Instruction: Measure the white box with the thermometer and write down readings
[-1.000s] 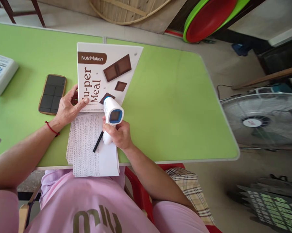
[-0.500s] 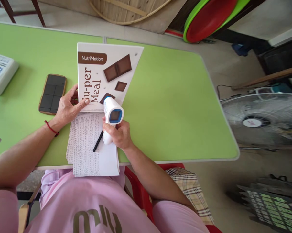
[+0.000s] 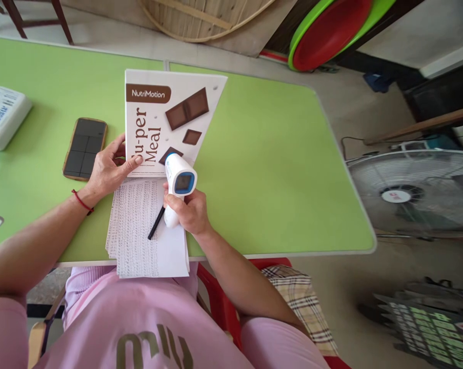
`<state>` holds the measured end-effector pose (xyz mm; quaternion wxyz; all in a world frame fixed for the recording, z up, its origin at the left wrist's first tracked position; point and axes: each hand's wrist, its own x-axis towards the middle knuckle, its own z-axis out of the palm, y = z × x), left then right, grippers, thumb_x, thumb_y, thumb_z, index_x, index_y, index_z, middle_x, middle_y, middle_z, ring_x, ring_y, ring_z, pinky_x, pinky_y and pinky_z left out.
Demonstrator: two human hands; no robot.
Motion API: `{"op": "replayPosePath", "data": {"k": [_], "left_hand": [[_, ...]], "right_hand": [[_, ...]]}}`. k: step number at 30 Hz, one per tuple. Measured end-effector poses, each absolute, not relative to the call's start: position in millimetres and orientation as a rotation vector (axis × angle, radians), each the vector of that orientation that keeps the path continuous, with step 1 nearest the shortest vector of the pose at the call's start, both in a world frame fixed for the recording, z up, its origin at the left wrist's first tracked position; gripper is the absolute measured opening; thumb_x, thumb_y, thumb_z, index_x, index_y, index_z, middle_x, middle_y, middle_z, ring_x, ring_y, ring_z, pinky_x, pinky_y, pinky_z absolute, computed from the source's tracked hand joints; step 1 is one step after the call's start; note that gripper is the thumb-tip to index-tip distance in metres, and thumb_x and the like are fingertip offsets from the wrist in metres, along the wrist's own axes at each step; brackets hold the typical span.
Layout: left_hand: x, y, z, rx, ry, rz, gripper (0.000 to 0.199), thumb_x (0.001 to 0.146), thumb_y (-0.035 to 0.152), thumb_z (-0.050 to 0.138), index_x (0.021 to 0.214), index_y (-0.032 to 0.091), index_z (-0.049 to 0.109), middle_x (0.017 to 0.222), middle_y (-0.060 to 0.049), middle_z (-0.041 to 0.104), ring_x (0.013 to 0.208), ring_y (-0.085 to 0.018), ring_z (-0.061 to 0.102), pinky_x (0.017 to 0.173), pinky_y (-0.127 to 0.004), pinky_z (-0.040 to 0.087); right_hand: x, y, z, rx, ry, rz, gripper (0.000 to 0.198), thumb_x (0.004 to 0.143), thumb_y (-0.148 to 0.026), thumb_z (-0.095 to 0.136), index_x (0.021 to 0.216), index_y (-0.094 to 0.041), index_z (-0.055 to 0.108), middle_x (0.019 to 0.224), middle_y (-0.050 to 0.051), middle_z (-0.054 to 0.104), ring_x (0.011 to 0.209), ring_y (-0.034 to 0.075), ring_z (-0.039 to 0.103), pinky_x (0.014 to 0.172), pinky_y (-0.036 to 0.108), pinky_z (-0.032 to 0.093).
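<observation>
Head view: the left hand [image 3: 110, 169], thumb in front, grips the NutriMotion box [image 3: 187, 123] at its near left, seemingly to steady it, while the right hand [image 3: 192, 212] curls around the infrared thermometer [image 3: 177, 168] over handwritten sheets [image 3: 139, 225] on the desk [image 3: 277, 169], screen facing near, likely for easy reading.

The green table [image 3: 277, 179] bears a phone [image 3: 85, 149], a white device [image 3: 5, 117] and sheets [image 3: 142, 246] overhanging its edge

Soft even brightness, pale sheen on green tabletop [image 3: 273, 169], faint soft shadows, blurred fan [image 3: 413, 196], stretched edges
</observation>
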<state>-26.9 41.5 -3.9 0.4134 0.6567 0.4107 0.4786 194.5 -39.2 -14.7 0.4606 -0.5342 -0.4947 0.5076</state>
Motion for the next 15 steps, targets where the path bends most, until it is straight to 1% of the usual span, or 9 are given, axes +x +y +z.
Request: {"op": "replayPosePath", "data": {"k": [4,8,12,15], "left_hand": [[-27.3,41.9,-6.1,1.619,1.018,1.208,0.062,0.087,0.069,0.083,0.127,0.024,0.072,0.121,-0.009,0.079,0.107,-0.033,0.078,0.083,-0.046,0.072],[-28.2,43.8,-12.7,1.584,1.017,1.225,0.068,0.087,0.067,0.084,0.135,0.022,0.067,0.121,-0.011,0.078,0.108,-0.033,0.078,0.086,-0.045,0.071],[-30.4,46.5,-22.0,1.556,1.03,1.27,0.083,0.086,0.066,0.085,0.15,0.022,0.055,0.129,-0.015,0.074,0.116,-0.034,0.075,0.091,-0.046,0.069],[-32.4,48.9,-27.9,1.571,1.033,1.277,0.094,0.085,0.067,0.085,0.158,0.024,0.045,0.135,-0.017,0.071,0.123,-0.034,0.072,0.096,-0.046,0.068]], "right_hand": [[196.9,-38.8,-16.0,-1.315,-1.237,1.256,0.038,0.073,-0.056,0.077,0.074,-0.022,0.061,0.065,-0.001,0.057,0.062,0.016,0.055,0.061,0.035,0.05],[198.0,-37.9,-13.5,-1.295,-1.275,1.23,0.036,0.074,-0.056,0.076,0.077,-0.023,0.062,0.068,-0.001,0.06,0.063,0.016,0.055,0.063,0.036,0.049],[197.6,-35.1,-9.5,-1.273,-1.267,1.169,0.036,0.07,-0.053,0.08,0.082,-0.023,0.063,0.072,-0.001,0.064,0.064,0.016,0.056,0.062,0.035,0.048],[199.7,-31.9,-7.8,-1.241,-1.309,1.121,0.036,0.069,-0.051,0.082,0.081,-0.024,0.061,0.073,-0.001,0.065,0.064,0.016,0.054,0.061,0.034,0.048]]}}
